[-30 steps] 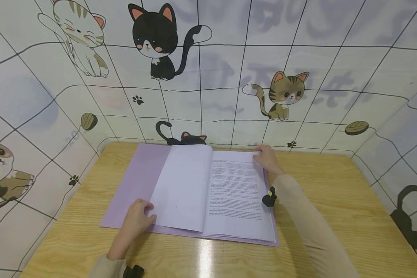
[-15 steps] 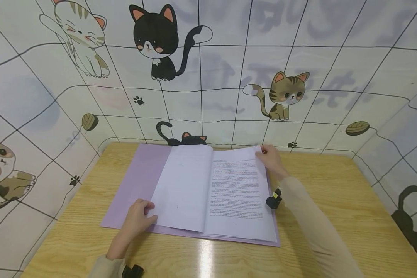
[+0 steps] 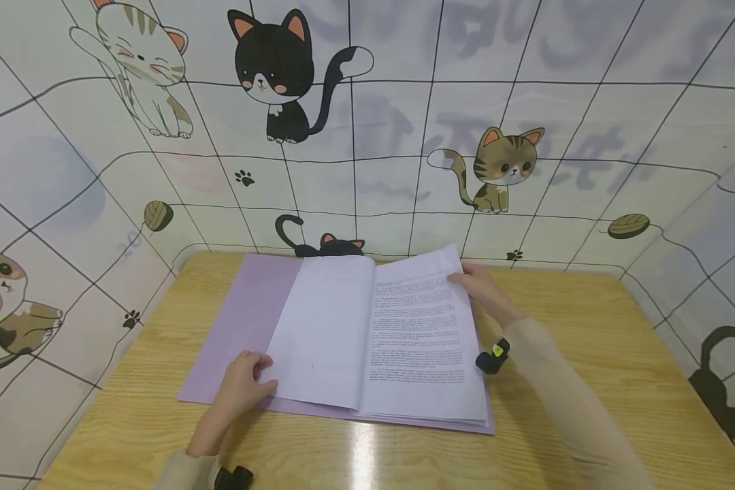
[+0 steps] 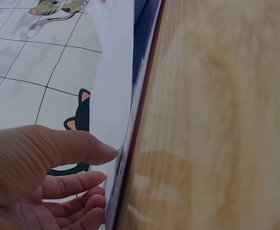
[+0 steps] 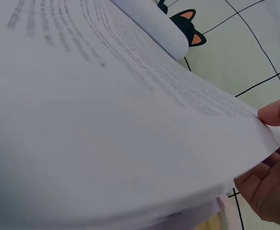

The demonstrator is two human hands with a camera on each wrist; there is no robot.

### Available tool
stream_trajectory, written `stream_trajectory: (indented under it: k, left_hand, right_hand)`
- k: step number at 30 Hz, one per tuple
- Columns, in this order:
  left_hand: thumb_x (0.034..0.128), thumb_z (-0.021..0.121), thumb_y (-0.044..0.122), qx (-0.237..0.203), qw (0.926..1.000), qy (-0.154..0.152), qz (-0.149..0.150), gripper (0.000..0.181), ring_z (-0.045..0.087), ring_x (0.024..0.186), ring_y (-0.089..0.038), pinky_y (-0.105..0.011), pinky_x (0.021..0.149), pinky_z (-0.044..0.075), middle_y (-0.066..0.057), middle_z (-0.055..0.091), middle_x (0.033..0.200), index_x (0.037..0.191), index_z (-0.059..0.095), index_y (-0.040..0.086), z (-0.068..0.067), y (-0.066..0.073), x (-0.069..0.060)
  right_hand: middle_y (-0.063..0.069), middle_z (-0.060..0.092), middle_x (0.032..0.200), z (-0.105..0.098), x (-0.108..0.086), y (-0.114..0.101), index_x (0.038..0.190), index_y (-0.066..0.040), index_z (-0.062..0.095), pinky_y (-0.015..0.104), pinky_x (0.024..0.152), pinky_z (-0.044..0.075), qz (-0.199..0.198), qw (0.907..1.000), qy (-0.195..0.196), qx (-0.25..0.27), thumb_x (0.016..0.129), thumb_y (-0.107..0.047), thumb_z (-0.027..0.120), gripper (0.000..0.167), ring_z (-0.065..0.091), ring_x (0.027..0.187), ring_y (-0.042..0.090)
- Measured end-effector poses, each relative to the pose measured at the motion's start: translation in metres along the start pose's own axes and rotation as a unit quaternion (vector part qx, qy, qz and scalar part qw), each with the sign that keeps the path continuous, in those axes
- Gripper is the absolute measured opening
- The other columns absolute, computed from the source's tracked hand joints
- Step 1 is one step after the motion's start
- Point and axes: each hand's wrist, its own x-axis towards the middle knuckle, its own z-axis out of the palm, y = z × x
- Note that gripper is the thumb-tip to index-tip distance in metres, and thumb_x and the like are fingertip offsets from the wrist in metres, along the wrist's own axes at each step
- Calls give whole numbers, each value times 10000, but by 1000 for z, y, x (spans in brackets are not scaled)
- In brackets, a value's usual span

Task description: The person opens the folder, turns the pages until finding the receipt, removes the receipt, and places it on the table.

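A stack of printed pages lies open in a purple folder (image 3: 263,292) on the table. Its left page (image 3: 321,333) looks nearly blank, and the right page (image 3: 416,327) carries lines of text. My right hand (image 3: 480,286) pinches that right page by its outer edge, just below the top corner, which stands lifted. In the right wrist view the thumb (image 5: 276,112) lies on top of the sheet with the fingers beneath it. My left hand (image 3: 245,384) rests at the lower left corner of the left page, fingers loosely bent; its thumb (image 4: 99,151) touches the paper.
The wooden table (image 3: 563,327) extends to both sides and in front of the folder. Close behind it hangs a white backdrop (image 3: 392,184) with cat drawings and grid lines. Each wrist wears a small black camera, the right one (image 3: 493,357) beside the page edge.
My right hand has gripped the right page near its top corner, lifted that corner, then slid slightly down along the edge. My left hand has stayed in place.
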Motion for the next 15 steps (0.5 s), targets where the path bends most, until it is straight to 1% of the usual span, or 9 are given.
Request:
stream_trajectory:
  k: [4, 8, 15]
  left_hand:
    - [658, 753, -20, -50, 10000, -13, -5, 295, 451, 715, -175, -271, 619, 406, -71, 505, 798, 921, 627, -67, 0, -1, 0]
    - [664, 757, -18, -34, 10000, -41, -41, 301, 450, 716, -176, -270, 615, 403, -70, 503, 801, 930, 625, -61, 0, -2, 1]
    - [665, 751, -18, -64, 10000, -62, -38, 296, 451, 716, -177, -270, 614, 401, -71, 503, 806, 929, 624, -59, -1, -1, 1]
  right_hand:
    - [212, 585, 1166, 0, -6, -4, 1311, 28, 454, 294, 727, 509, 23, 9993, -165, 349, 936, -183, 498, 433, 630, 893, 211]
    - [220, 596, 1146, 0, -12, -7, 1286, 42, 475, 314, 704, 529, -60, 9978, -320, 570, 929, -158, 500, 410, 651, 855, 210]
    - [175, 624, 1097, 1, -22, -14, 1275, 48, 479, 315, 718, 523, -124, 9947, -514, 881, 928, -156, 517, 404, 650, 846, 200]
